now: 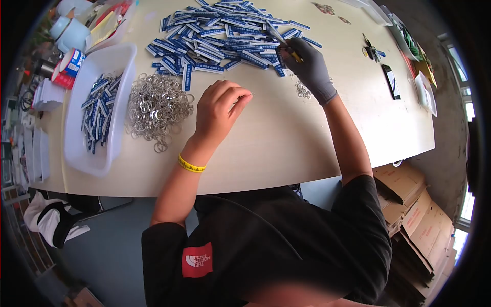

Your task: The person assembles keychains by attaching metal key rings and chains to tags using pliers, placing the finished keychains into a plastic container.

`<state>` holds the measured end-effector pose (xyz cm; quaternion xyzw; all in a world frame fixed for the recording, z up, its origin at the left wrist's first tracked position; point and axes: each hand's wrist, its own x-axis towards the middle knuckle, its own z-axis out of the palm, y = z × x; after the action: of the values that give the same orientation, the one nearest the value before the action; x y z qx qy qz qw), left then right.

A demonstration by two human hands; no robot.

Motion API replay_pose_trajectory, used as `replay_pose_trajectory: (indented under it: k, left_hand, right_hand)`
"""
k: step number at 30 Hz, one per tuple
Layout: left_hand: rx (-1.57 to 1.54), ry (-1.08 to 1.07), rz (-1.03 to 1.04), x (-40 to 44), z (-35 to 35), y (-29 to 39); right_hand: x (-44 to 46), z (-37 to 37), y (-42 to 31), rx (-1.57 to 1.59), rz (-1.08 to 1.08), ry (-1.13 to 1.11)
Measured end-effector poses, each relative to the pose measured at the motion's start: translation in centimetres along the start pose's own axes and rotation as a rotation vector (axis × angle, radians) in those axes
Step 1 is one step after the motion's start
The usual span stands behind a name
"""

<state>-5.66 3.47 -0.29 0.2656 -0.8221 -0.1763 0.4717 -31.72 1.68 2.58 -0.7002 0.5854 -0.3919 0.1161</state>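
Note:
My bare left hand (219, 106), with a yellow wristband (191, 164), is closed in a pinch above the table. A tiny metal piece (251, 94) shows at its fingertips, too small to name. My right hand (309, 65) wears a grey glove and is closed around a tool with a yellow handle (294, 55); its kind is partly hidden by the fingers. That hand is at the right edge of a heap of blue-and-white printed strips (215, 38). Left of my left hand lies a pile of metal split rings (156, 107). Small metal bits (303, 90) lie below my right hand.
A white plastic bin (120, 110) at the left holds more blue strips. A phone (392, 82) and a dark hand tool (372, 49) lie at the right. Cups and trays line the left edge. Flattened cardboard boxes (419, 220) are stacked beside the table.

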Motion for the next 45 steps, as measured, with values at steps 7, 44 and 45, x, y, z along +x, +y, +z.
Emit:
replay_pose_trajectory:
  k: [7, 44, 45]
  left_hand:
    - [0.116, -0.020, 0.128, 0.0, 0.1, 0.4]
    - [-0.107, 0.009, 0.128, 0.6, -1.0, 0.0]
    - [-0.109, 0.005, 0.132, 0.5, -0.9, -0.1]
  right_hand:
    - [-4.9, 0.1, -4.0, 1.249, 0.613, -0.130]
    - [-7.4, -1.0, -5.8, -0.171, -0.363, -0.060]
    - [-7.4, -1.1, -5.7, -0.182, -0.366, -0.061]
